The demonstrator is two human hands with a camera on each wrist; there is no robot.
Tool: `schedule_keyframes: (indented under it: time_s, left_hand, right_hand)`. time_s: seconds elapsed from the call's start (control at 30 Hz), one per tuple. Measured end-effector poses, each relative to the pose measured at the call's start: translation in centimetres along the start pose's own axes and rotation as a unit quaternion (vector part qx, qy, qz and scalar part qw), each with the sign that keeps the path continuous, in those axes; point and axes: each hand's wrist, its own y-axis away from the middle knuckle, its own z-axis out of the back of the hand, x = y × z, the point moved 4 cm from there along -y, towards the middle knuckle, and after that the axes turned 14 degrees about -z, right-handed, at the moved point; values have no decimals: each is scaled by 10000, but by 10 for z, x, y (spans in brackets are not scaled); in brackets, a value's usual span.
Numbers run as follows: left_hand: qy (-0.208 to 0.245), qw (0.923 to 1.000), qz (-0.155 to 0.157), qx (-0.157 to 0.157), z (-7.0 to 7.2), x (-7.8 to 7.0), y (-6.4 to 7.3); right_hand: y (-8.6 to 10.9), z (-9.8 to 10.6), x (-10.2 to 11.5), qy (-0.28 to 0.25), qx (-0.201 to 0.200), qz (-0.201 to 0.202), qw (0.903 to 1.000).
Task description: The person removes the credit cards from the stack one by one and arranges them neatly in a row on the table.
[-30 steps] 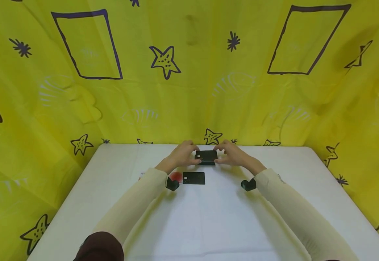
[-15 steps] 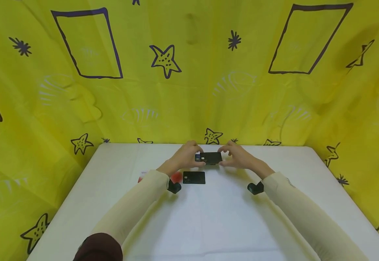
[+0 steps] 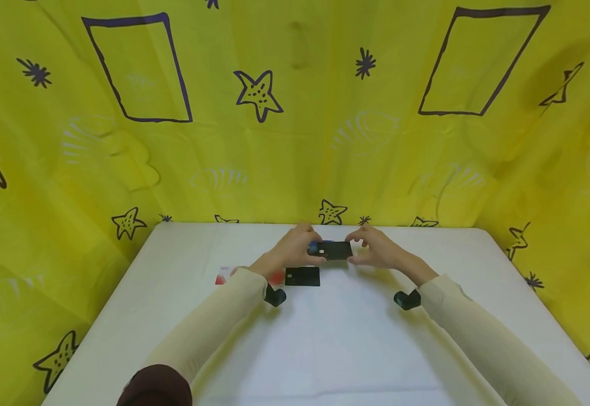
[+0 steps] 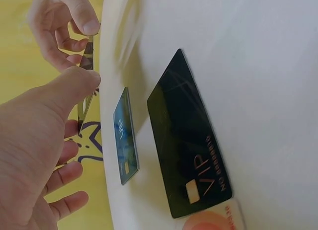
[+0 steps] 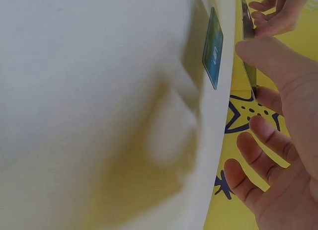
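A black bank-style card (image 3: pixel 334 251) is held between both hands above the white table. My left hand (image 3: pixel 294 248) pinches its left end between thumb and fingers, and my right hand (image 3: pixel 380 251) pinches the right end. Both wrist views show this card (image 4: pixel 87 56) nearly edge-on. Below it a blue card (image 4: pixel 126 140) lies on the table; in the head view it is partly covered. Closer to me lies a second black card (image 3: pixel 302 276), marked VIP in the left wrist view.
A red-and-white card (image 3: pixel 276 277) touches the left side of the lying black card, partly behind the left sleeve. Another red-and-white card (image 3: pixel 222 276) shows farther left. A yellow patterned curtain (image 3: pixel 295 141) hangs behind the table's (image 3: pixel 356 349) back edge.
Both hands have carried the black card to the right and slightly towards me. The blue card beneath it has come into view.
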Motion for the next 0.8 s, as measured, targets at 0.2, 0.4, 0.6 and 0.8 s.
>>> schedule_keyframes:
  time_s: [0.2,0.4,0.6,0.8]
  left_hand:
    - [-17,9999,-107,26,-6,-6,-1]
    - [-136,9997,-181,98,-9,-11,-2]
    - [-279,9992,-206,213,-12,-16,-3]
    - [-382,9983,-301,331,-16,-20,1]
  right_hand:
    - [8,-1,-5,32,-55,25,10000]
    - [16,-2,-8,-19,-70,-41,10000]
    - [22,-5,-13,-36,-149,-3,9999]
    - [27,-11,-16,-130,-164,26,9998]
